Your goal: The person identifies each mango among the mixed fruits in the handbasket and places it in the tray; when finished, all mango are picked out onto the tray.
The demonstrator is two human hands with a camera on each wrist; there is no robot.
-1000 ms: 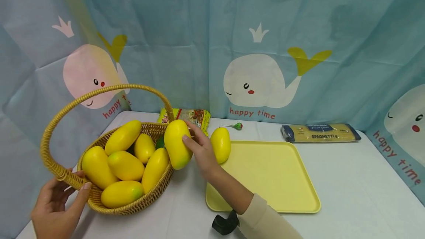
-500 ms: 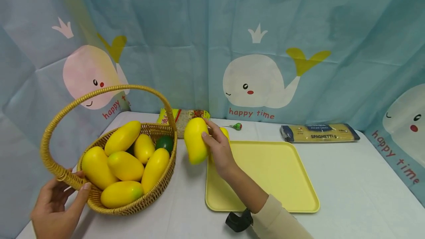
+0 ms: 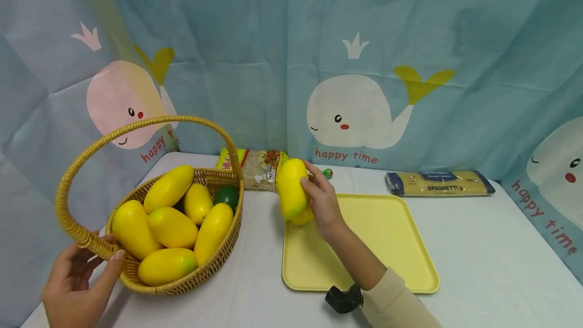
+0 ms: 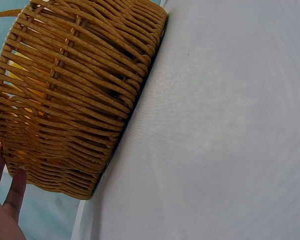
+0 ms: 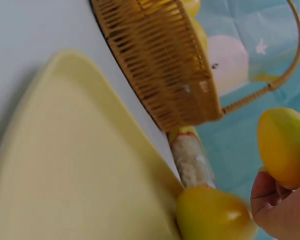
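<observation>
My left hand (image 3: 79, 287) grips the rim of the wicker basket (image 3: 215, 267) beside the foot of its handle, thumb on the near side. Several yellow mangoes (image 3: 173, 228) and a dark green fruit (image 3: 226, 196) lie inside. In my right hand (image 3: 322, 205) is another yellow mango (image 3: 291, 183), held upright between thumb and fingers above the back left corner of the yellow tray (image 3: 396, 237). Mostly hidden behind it, one more mango (image 5: 215, 215) lies at that corner; the right wrist view shows the held mango apart from it.
A yellow food packet (image 3: 257, 170) lies behind the basket, with a small green-and-red item (image 3: 328, 173) to its right. A spaghetti pack (image 3: 439, 183) sits at the back right. Whale-printed curtains (image 3: 350, 110) stand behind the white table (image 3: 478, 252).
My right hand has carried the mango from the basket's right rim rightward to the tray's back left corner, uncovering the dark green fruit. My left hand and the basket have stayed put.
</observation>
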